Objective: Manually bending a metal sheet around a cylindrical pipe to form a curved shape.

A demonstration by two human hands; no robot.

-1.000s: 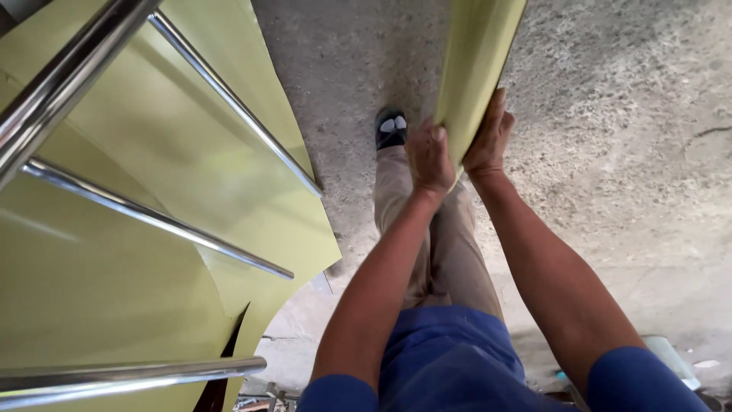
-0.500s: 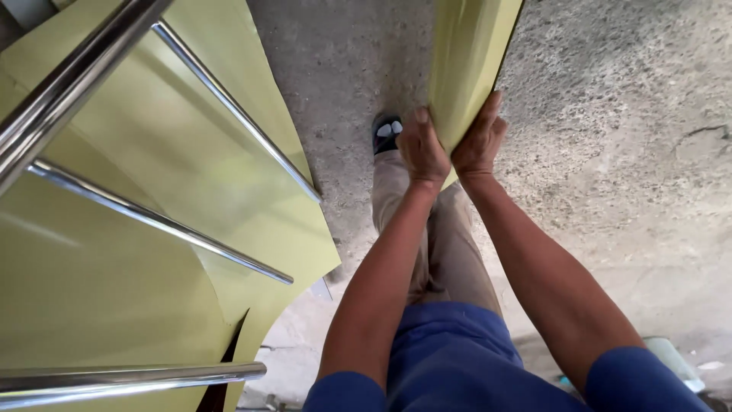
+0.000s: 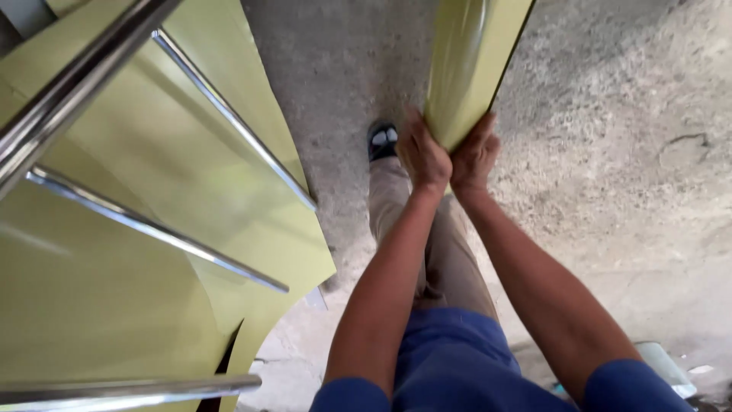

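A glossy yellow-green panel stands on edge in front of me, running up out of the top of the head view. My left hand grips its near bottom corner from the left. My right hand clasps the same corner from the right, fingers wrapped on the dark edge. Both arms reach forward over my blue shirt and tan trousers. One dark shoe shows on the floor just past my left hand.
Several more yellow-green sheets lie stacked on the left under shiny metal rails. Rough grey concrete floor spreads to the right. A pale object sits at the lower right.
The panel and both hands have shifted slightly up and away from my body; my grip on the corner stays the same.
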